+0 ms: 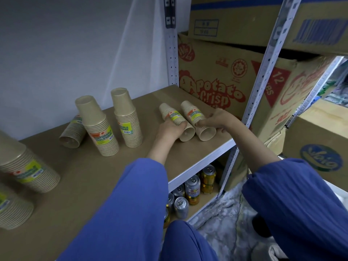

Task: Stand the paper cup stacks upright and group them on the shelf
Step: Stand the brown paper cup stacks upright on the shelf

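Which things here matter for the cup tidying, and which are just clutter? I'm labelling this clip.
Job:
two lying stacks under the hands: left hand, right hand
third lying stack
upright stacks
shelf

Lying about:
potato crisp box
cans
right-hand box

Matt kraft-paper cup stacks (101, 127) on a smooth, seemingly fibreboard shelf (84, 185); glossy metal cans (192, 189).
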`<state>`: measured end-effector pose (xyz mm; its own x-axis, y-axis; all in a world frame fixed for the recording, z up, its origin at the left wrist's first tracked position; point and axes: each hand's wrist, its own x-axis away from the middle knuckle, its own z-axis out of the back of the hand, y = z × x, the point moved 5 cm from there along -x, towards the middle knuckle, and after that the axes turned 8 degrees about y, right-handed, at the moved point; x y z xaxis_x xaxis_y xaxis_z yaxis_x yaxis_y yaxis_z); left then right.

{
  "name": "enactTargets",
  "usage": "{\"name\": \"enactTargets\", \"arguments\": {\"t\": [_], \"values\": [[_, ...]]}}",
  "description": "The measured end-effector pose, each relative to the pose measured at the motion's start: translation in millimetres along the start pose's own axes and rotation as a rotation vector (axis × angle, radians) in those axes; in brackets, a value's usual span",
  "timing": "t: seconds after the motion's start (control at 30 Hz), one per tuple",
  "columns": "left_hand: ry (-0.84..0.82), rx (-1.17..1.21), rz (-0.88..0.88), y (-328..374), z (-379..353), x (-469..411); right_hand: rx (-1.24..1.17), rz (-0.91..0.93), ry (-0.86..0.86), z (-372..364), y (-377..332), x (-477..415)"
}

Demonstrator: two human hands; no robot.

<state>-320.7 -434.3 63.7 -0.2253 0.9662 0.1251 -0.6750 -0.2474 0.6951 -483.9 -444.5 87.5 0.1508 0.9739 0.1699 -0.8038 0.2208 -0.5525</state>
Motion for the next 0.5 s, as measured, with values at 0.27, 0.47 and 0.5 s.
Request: {"name": "enactTargets", "arguments": {"t": [0.27, 0.47, 0.5], "values": [[-0.043, 0.177, 0.045, 12, -2, -6, -0.097, 0.042, -0.057, -13, -9, -6], [-0.027, 0.379, -0.149, 6, 6, 0, -0.419, 0.181, 0.052, -10, 4, -6], [0.005, 0.358, -0.213, 5, 9, 2, -0.464, 0.218, 0.092, -8, 6, -4]]}}
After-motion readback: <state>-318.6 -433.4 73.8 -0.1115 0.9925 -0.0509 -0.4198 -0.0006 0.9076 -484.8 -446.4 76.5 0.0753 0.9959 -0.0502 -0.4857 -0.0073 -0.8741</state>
